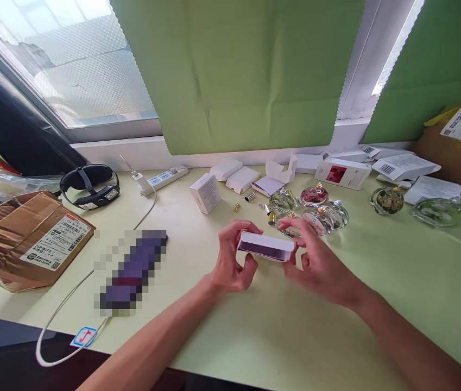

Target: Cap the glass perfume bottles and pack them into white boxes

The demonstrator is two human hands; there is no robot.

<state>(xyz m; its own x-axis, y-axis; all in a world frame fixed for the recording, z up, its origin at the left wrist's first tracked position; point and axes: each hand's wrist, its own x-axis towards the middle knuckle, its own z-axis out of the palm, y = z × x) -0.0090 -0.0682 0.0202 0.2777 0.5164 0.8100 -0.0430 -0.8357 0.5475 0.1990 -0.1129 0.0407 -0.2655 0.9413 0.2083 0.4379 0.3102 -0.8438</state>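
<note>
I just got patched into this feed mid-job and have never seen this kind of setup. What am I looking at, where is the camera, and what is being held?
There is no machine here: these are a person's two bare hands, seen from one camera worn on the head, looking forward and down. The left hand and right hand together hold a small flat white box with a dark purple inside, just above a pale green table. Behind the hands stand several round glass bottles and small white cartons. At the left lie a brown cardboard parcel, a black headband device and a white power strip with its cable. One item beside the parcel is blurred out.
</note>
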